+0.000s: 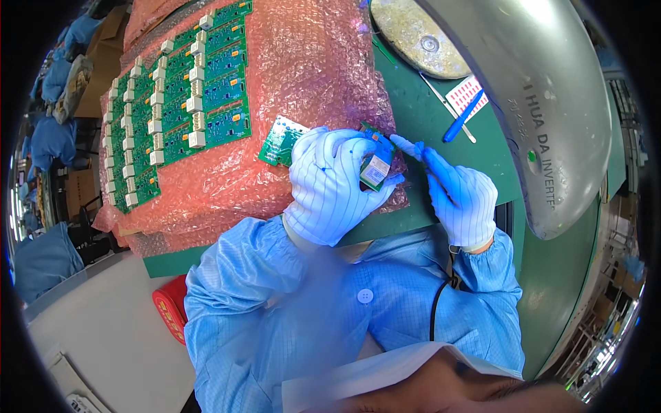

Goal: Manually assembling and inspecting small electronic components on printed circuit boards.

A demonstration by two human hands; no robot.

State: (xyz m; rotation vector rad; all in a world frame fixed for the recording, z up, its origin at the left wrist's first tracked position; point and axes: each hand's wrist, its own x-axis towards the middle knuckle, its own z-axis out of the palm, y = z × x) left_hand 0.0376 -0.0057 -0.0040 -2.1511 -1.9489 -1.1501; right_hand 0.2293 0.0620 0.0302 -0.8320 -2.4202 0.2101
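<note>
Clock positions are read from the held board, 12 being away from the person.

The left hand [329, 182], in a striped white glove, is at 8 o'clock, fingers closed around a small green board [381, 153]. The board is held tilted at the edge of the pink bubble wrap [317, 76], its white label [376, 169] exposed. The right hand [465, 203], likewise gloved, is at 4 o'clock with the index finger pointing to the board's right edge; whether it touches the board or grips anything cannot be told.

A second board [279, 146] lies on the wrap at 9 o'clock, partly covered by the left hand. At 10 o'clock, rows of joined boards [224, 91] bearing white connectors [194, 104] lie on the wrap.

On the green mat [407, 89], at 2 o'clock: a blue tool [463, 118], a thin white stick [438, 96] and a label sheet [468, 93]. A round base [406, 34] stands at 1 o'clock. A grey lamp [540, 96] spans 1 to 4 o'clock.
</note>
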